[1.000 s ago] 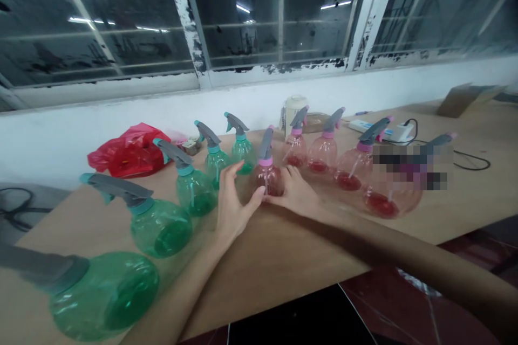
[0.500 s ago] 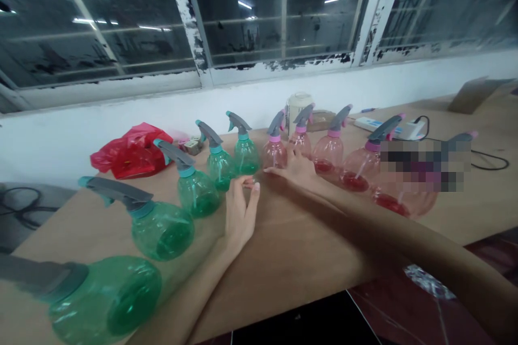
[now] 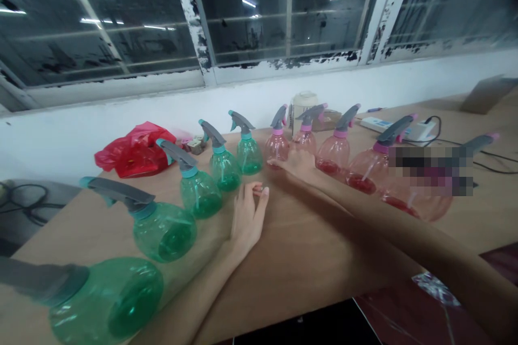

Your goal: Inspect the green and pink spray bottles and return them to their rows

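Note:
Two bowed rows of spray bottles with grey trigger heads stand on the table. My right hand (image 3: 298, 161) is at the base of the innermost pink spray bottle (image 3: 277, 144). Its thumb lies across the front and its fingers are at the right side, partly hidden. Just behind this hand is a second pink spray bottle (image 3: 305, 142). My left hand (image 3: 247, 218) hovers over the table with fingers loosely curled and thumb apart, holding nothing. Nearest to it are the green spray bottles (image 3: 201, 195), each with green liquid at the bottom.
A red plastic bag (image 3: 137, 152) lies at the back left. Behind the pink bottles stands a pale cylindrical container (image 3: 303, 102). A power strip (image 3: 376, 125) with cables lies at the back right, near a cardboard piece (image 3: 488, 94). The table's front edge passes below my forearms.
The innermost pink spray bottle has shifted slightly back and left relative to its neighbours, with my right hand on it. My left hand has drawn back a little from the green bottles.

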`<state>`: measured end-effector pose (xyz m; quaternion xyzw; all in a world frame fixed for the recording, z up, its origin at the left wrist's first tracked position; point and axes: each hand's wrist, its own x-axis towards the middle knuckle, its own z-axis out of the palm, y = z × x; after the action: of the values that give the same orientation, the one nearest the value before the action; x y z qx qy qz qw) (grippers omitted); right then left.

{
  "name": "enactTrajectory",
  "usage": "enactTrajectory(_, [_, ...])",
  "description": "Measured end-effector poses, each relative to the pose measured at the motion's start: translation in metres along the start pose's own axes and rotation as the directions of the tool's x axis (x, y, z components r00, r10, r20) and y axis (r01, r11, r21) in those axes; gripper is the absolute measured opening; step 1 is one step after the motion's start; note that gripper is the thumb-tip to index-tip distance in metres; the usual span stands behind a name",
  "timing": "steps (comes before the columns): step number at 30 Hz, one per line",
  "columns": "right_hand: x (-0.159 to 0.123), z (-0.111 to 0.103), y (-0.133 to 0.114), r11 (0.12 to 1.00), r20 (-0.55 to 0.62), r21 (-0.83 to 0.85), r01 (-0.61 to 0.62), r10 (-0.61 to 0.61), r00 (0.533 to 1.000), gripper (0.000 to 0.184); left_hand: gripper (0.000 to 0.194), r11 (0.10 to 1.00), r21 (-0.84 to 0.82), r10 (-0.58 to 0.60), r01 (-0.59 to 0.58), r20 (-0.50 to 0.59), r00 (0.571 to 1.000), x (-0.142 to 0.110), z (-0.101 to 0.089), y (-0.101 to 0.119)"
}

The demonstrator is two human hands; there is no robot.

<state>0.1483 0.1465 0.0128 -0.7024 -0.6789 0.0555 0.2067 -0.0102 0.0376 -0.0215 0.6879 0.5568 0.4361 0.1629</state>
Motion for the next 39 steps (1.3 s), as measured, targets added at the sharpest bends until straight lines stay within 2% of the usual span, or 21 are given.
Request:
enactTrajectory(7, [0.001,0.002,0.005,1.0,-0.001,0.022,0.022,-0.022,1.0,0.092,0.025,1.0,-0.013,-0.023,0.024,0.008,1.0,-0.001,0.001,0.002])
enactTrajectory(10, [-0.008,-0.007,0.015,0.995,-0.055,0.074,0.069,-0.065,0.996,0.091,0.025,0.999,-0.023,-0.036,0.036,0.0,0.999,-0.002,0.001,0.003])
enactTrajectory(13, [-0.014,-0.021,0.027,0.989,-0.141,0.117,0.086,-0.07,0.988,0.079,0.024,0.999,-0.035,-0.027,0.027,-0.003,1.0,-0.002,0.002,0.005])
enactTrajectory(17, [-0.024,-0.04,0.045,0.973,-0.149,0.212,0.089,-0.058,0.987,0.046,0.021,0.999,-0.054,0.0,-0.001,-0.01,1.0,-0.002,0.001,0.006])
enactTrajectory(20, [-0.054,-0.052,0.062,0.954,-0.154,0.277,0.11,-0.069,0.986,0.033,0.017,0.997,-0.068,0.037,-0.037,-0.003,0.999,-0.003,0.003,0.003])
enactTrajectory(22, [-0.087,-0.06,0.079,0.891,-0.179,0.414,0.183,-0.117,0.977,0.031,0.014,0.995,-0.073,0.065,-0.063,0.018,0.998,-0.001,0.009,0.002])
enactTrajectory(25, [-0.143,-0.067,0.111,0.892,-0.249,0.421,0.163,-0.06,0.967,0.034,0.014,0.991,-0.077,0.116,-0.111,0.068,0.991,0.006,0.029,0.009])
enactTrajectory(27, [-0.171,-0.069,0.136,0.898,-0.34,0.428,0.096,0.062,0.938,0.034,0.015,0.987,-0.074,0.147,-0.139,0.112,0.983,0.016,0.052,0.02])
enactTrajectory(28, [-0.181,-0.069,0.149,0.895,-0.391,0.444,0.048,0.145,0.909,0.034,0.016,0.987,-0.067,0.153,-0.145,0.128,0.98,0.023,0.064,0.028])
enactTrajectory(29, [-0.187,-0.069,0.16,0.9,-0.461,0.435,0.004,0.219,0.86,0.033,0.019,0.988,-0.054,0.152,-0.146,0.141,0.978,0.03,0.077,0.036])
enactTrajectory(31, [-0.191,-0.066,0.182,0.925,-0.566,0.377,-0.044,0.268,0.78,0.039,0.029,0.991,-0.011,0.133,-0.133,0.162,0.978,0.045,0.1,0.052])
enactTrajectory(32, [-0.188,-0.065,0.19,0.937,-0.592,0.344,-0.051,0.259,0.763,0.048,0.036,0.993,0.02,0.113,-0.118,0.172,0.979,0.053,0.11,0.06])
enactTrajectory(33, [-0.184,-0.063,0.198,0.947,-0.599,0.318,-0.046,0.239,0.765,0.059,0.043,0.994,0.055,0.081,-0.092,0.178,0.981,0.061,0.118,0.066])
enactTrajectory(36, [-0.164,-0.058,0.209,0.953,-0.553,0.302,-0.027,0.198,0.809,0.093,0.059,0.988,0.154,-0.005,-0.03,0.221,0.975,0.08,0.133,0.079])
enactTrajectory(39, [-0.147,-0.053,0.21,0.962,-0.513,0.27,-0.037,0.177,0.84,0.101,0.066,0.97,0.244,-0.08,0.018,0.248,0.965,0.093,0.14,0.082])
